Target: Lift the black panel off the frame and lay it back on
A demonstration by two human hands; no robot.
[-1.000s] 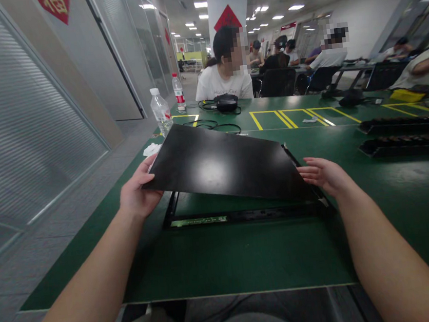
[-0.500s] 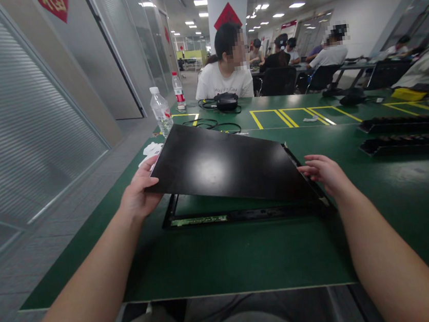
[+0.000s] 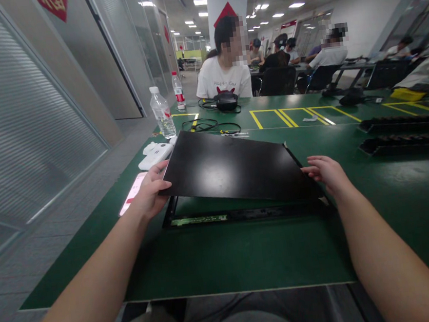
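A black LCD panel slants over the green table, its left side raised and its right side low. My left hand is closed on the panel's left edge, thumb on top. At the right edge my right hand has its fingertips closed against the panel; its thumb is not clearly seen. Under the panel lies a thin black frame with a green circuit strip along its near side. The panel hides much of the frame's far side.
By my left hand lie a pink-screened phone and a white device. Two water bottles stand behind, near a black headset-like device with cables. Black strips lie at right. A person sits across the table.
My left hand and the panel's left side have moved right and slightly down, uncovering the phone and white device. My right hand has shifted slightly right. The person opposite sits a little higher.
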